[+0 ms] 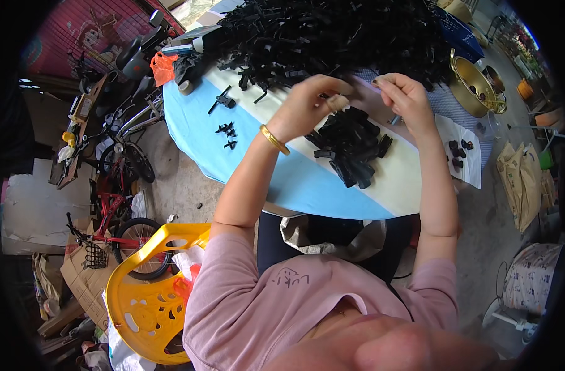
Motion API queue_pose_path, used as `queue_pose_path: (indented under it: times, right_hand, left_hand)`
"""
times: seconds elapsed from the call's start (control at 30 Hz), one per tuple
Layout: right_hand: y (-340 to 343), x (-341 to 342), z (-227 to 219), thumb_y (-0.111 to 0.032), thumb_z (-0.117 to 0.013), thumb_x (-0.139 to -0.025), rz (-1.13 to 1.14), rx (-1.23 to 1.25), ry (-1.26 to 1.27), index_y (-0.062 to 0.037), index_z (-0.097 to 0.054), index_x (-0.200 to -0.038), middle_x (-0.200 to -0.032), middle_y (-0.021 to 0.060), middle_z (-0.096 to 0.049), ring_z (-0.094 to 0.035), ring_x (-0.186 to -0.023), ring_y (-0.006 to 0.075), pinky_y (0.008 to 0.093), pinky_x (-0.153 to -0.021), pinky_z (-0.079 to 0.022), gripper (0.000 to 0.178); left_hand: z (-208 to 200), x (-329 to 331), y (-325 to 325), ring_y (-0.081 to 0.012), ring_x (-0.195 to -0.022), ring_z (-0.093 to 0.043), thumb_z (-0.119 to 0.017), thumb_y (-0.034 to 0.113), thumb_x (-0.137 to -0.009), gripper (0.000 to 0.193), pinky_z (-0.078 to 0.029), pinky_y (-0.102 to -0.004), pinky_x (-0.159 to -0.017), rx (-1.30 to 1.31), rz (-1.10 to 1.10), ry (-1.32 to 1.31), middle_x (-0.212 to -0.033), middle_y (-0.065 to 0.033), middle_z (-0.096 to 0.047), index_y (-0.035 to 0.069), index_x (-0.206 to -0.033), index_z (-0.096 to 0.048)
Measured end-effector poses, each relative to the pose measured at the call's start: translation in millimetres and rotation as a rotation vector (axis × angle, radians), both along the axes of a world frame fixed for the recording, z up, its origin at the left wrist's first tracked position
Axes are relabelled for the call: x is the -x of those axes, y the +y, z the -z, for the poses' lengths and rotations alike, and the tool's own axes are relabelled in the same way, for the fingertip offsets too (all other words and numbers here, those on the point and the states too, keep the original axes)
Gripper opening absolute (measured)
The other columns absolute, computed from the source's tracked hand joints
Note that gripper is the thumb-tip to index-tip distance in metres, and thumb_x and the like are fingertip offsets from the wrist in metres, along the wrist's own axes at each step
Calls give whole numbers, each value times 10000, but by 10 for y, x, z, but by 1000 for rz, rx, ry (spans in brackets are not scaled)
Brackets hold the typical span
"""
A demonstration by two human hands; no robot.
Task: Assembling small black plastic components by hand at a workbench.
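Both my hands are raised over a round table with a blue, cream and pink striped cover (pixel 245 164). My left hand (pixel 312 104), a gold bangle on its wrist, is closed with curled fingers; what it holds is hidden. Facing it, my right hand (pixel 410 102) pinches with thumb and forefinger, and anything between the tips is too small to name. Below and between them lies a small pile of black plastic pieces (pixel 351 142). A far bigger heap of black plastic parts (pixel 332 40) covers the table's far side.
Left on the cover lie a loose black piece (pixel 221 101), small black bits (pixel 228 131) and a tape roll (pixel 185 88). At right are a gold pot (pixel 468 86) and dark pieces on white sheeting (pixel 471 173). A yellow chair (pixel 124 290) and red bicycle (pixel 109 213) stand left.
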State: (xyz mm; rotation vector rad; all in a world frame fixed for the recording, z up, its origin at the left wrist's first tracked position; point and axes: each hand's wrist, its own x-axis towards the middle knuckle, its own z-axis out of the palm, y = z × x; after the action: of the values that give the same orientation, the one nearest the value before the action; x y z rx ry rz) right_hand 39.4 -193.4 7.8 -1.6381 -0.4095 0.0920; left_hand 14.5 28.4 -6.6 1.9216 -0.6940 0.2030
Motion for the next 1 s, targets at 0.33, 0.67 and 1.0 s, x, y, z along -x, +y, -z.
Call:
queue_pose_path:
  times: [0.33, 0.67, 1.0]
  right_hand:
    - [104, 99, -7, -106, -593, -816, -68, 237, -196, -8, -619, -909, -705, -23, -570, -462, -616, 20, 153, -557, -379, 138]
    - [213, 248, -50, -2, -654, -738, -149, 236, -577, 0, -623, -933, -757, 26, -609, -521, -622, 43, 155, -571, -420, 198]
    - [307, 305, 16, -53, -634, -787, -39, 84, -421, 5, -566, -855, -739, 9, -574, -538, -688, 58, 181, -625, -449, 113]
  left_hand:
    - [-9, 74, 55, -148, -686, -589, -659, 106, -727, 283, -473, -267, -645, -570, -18, 74, -771, -97, -616, 42, -993, -588]
    - [-121, 90, -10, -83, -636, -540, -602, 109, -800, 295, -456, -213, -590, 319, 25, 470, -810, -36, -598, -13, -1064, -556]
    - [-111, 184, -228, -153, -1021, -526, -684, 45, -733, 632, -440, -302, -886, 560, 300, 383, -1141, -98, -517, 9, -1275, -361]
